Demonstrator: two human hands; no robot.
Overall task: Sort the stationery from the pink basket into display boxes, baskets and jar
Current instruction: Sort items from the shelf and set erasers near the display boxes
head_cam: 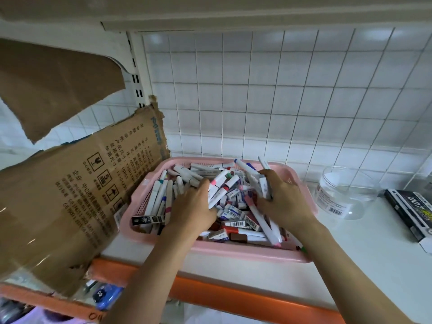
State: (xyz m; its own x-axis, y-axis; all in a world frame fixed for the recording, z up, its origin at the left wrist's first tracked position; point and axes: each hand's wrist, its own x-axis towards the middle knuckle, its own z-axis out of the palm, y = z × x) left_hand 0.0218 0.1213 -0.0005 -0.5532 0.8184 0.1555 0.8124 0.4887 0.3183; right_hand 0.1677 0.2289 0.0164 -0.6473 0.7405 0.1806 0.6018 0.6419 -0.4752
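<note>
At frame centre, my left hand (194, 204) lies spread on the pink basket's (233, 252) markers (161, 197); my right hand (284, 199) clutches several markers.

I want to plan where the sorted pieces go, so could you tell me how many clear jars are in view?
1. The clear jar stands on the white shelf, right of the pink basket and left of a black box. Others may sit outside the frame.
</note>
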